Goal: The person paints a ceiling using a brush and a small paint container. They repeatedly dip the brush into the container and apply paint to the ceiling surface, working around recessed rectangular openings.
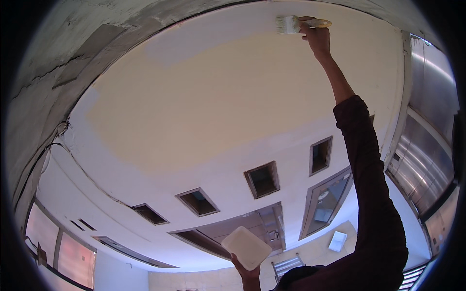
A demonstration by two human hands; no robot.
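My right hand (317, 40) is raised high with its fingers closed around the wooden handle of a wide paintbrush (290, 24). The pale bristles point left and lie against or very close to the upper wall; I cannot tell if they touch. A large cream-yellow painted area (208, 97) covers much of the wall (204, 177), with whitish-lilac surface around it. Low in the view, my left hand (246, 272) grips a pale rectangular plastic tub (247, 247) from below and its side. What the tub contains is hidden.
Several small framed openings (262, 179) run across the wall, above a wide window (262, 223). Loose cables (73, 157) hang at left beside rough grey concrete (92, 43). Metal panels (427, 150) stand at right. A white container (338, 241) and a ladder-like frame (289, 266) are below.
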